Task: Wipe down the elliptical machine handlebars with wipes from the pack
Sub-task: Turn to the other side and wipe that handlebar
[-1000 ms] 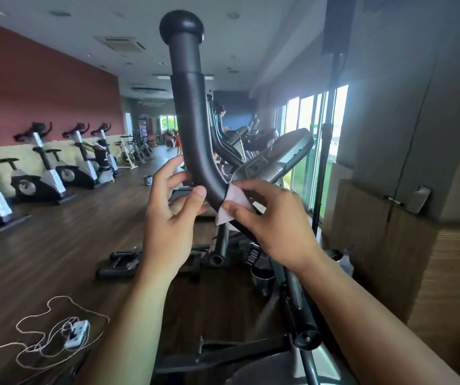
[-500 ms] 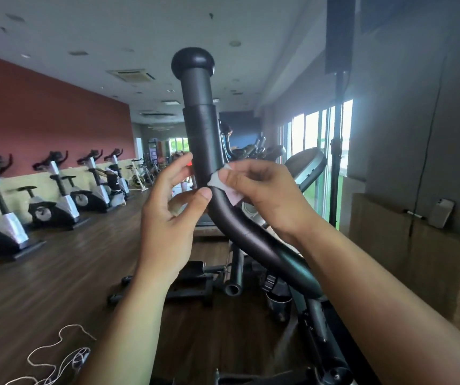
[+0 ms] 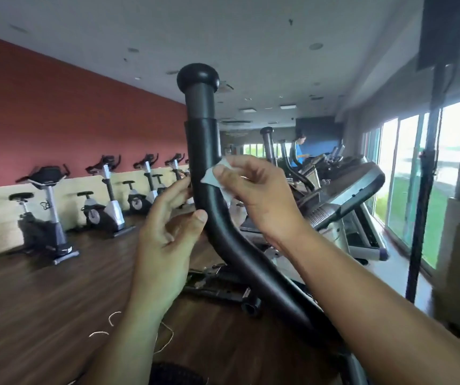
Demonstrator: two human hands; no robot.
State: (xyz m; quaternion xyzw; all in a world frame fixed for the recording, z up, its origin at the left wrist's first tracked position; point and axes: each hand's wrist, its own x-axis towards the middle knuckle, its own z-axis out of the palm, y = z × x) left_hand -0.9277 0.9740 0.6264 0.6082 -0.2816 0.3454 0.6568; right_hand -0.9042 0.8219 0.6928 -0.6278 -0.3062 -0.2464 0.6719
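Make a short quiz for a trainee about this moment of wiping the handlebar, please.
1. True or false: the wipe is pressed on the handlebar by the left hand.
2. Which part does the wipe touch? A) the round end cap B) just above the bend C) the base
3. Fill in: the left hand's thumb rests against the ____.

Key: 1. False, the right hand presses it. 2. B. 3. handlebar.

exercise bikes [image 3: 103,198] lined along red wall [image 3: 56,112]; white cord [image 3: 165,337] on wood floor [image 3: 28,315]; windows [image 3: 406,173] right
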